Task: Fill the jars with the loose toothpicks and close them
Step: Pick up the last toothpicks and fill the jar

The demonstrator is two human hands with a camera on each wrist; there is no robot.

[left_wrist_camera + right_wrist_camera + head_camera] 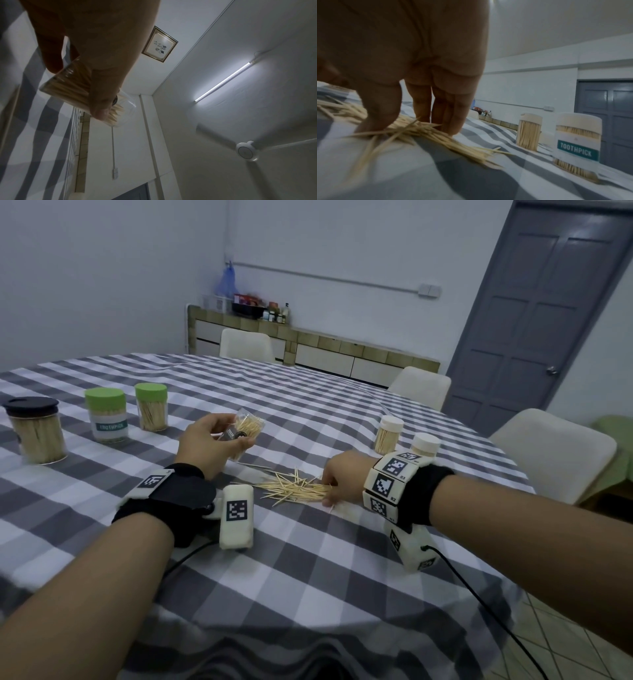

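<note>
Round table under a grey-and-white checked cloth (308, 559), near its left edge a black-lidded toothpick jar (36, 433) and two green-lidded jars (106, 414) (151, 406), loose toothpicks (294, 489) heaped mid-table, two cream-lidded jars (388, 434) (424, 444) towards the right edge.

Room was dim, cool-toned; ceiling tube light (223, 81) glared with soft halo. Wrist views noisy, hands backlit and dark. Toothpicks (436, 134) motion-blurred. All 3 views bent at edges.
</note>
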